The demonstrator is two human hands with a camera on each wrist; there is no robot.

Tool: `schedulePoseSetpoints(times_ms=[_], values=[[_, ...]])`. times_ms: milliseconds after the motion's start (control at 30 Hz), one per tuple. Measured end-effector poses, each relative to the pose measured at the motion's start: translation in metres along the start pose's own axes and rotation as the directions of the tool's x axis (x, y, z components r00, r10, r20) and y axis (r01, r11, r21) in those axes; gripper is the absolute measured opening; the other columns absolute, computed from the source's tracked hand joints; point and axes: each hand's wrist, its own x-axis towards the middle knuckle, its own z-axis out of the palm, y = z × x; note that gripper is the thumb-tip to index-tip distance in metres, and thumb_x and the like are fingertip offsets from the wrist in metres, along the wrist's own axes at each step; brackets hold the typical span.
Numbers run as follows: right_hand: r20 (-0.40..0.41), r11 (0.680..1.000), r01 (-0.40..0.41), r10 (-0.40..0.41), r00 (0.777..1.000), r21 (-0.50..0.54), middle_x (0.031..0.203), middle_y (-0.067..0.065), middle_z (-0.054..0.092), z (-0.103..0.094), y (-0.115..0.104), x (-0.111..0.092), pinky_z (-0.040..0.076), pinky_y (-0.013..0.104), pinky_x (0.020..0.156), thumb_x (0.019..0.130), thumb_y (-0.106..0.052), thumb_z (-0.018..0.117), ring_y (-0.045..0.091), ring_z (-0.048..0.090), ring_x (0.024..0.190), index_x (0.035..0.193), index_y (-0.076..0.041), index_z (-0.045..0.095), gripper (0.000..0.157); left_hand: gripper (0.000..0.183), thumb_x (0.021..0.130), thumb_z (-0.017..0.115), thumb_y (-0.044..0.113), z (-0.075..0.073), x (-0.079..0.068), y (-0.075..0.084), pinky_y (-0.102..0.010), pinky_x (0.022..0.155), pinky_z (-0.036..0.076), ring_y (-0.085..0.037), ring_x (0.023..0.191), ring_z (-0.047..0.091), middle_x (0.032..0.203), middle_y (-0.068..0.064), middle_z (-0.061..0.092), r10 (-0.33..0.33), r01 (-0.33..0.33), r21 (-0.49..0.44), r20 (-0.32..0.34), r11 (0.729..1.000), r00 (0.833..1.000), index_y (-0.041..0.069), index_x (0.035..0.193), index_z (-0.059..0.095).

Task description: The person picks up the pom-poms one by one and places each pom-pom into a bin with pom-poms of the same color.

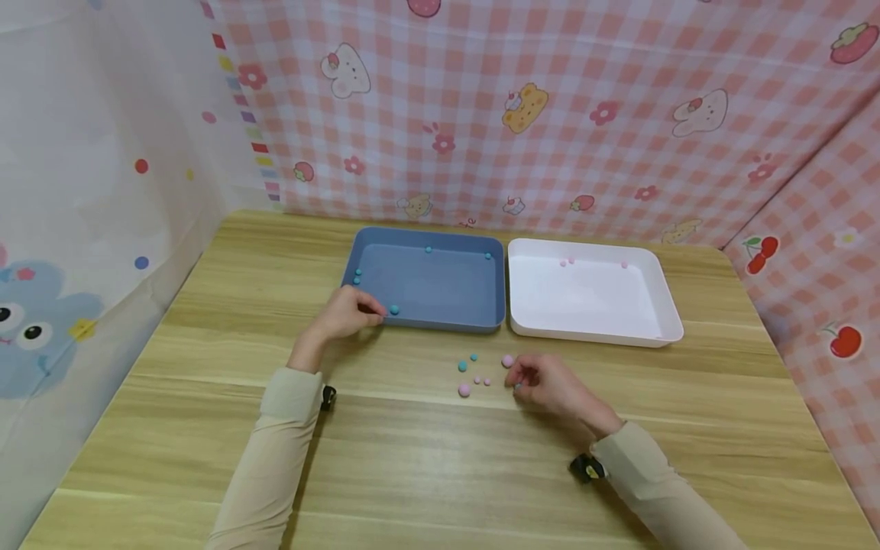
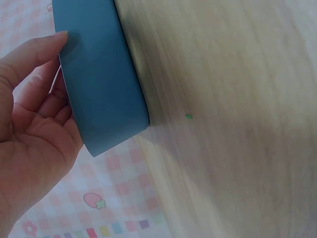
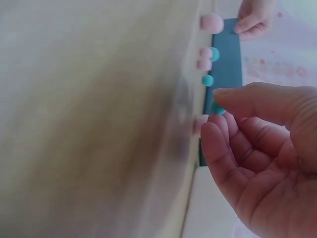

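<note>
Pinching a teal ball [image 3: 217, 107] between thumb and fingertips, my right hand [image 1: 550, 382] is occupying the near side of the wooden table [image 1: 426, 466], in front of the white tray [image 1: 591, 331]. The held ball is showing clearly in the right wrist view; whether it is touching the tabletop, I cannot tell. A pink ball [image 1: 507, 360] is lying just beside my right fingertips. To the left of that hand, three more pink balls [image 1: 464, 390] and two loose teal balls [image 1: 463, 367] are resting on the wood in a scattered group.

My left hand [image 1: 347, 312] is gripping the near left corner of the blue tray [image 1: 440, 325], the thumb meeting the rim and the other fingers curling behind the wall. Inside this tray, five sorted teal balls [image 1: 395, 309] are sitting near the edges, one of them close to my left fingers. The white tray is standing just to the right of the blue one and is holding three small pink balls [image 1: 571, 260] along its far side; a faint mark at its near right corner is perhaps another, too indistinct to settle. Behind both trays, a checked pink cloth [image 1: 474, 176] is hanging.
</note>
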Motion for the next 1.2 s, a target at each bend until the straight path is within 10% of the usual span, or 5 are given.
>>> schedulePoseSetpoints(times_ms=[533,1200], values=[[-0.221,0.996,0.071,-0.058,0.974,0.052,0.075,0.010,0.064,-0.019,-0.020,0.024,0.050,0.025,0.064,0.075,0.011,0.069,0.016,0.057,0.070,0.084,0.004,0.064,0.012,0.009,0.081,0.068,-0.001,0.000,0.001,-0.001,-0.029,0.071,0.050,-0.024,0.081,0.064,0.085,-0.015,0.071,-0.007,0.007,0.000,0.003,1.000,1.000,-0.005,0.088,0.073],[-0.304,0.972,0.160,-0.102,0.947,0.174,0.089,0.023,0.064,-0.027,-0.055,0.071,0.049,0.031,0.070,0.082,0.009,0.064,0.025,0.057,0.078,0.092,0.008,0.064,0.011,0.011,0.082,0.067,0.000,-0.002,-0.001,0.002,-0.035,0.076,0.050,-0.027,0.086,0.063,0.088,-0.015,0.070,-0.021,0.021,-0.012,0.018,1.000,1.000,-0.004,0.090,0.073]])
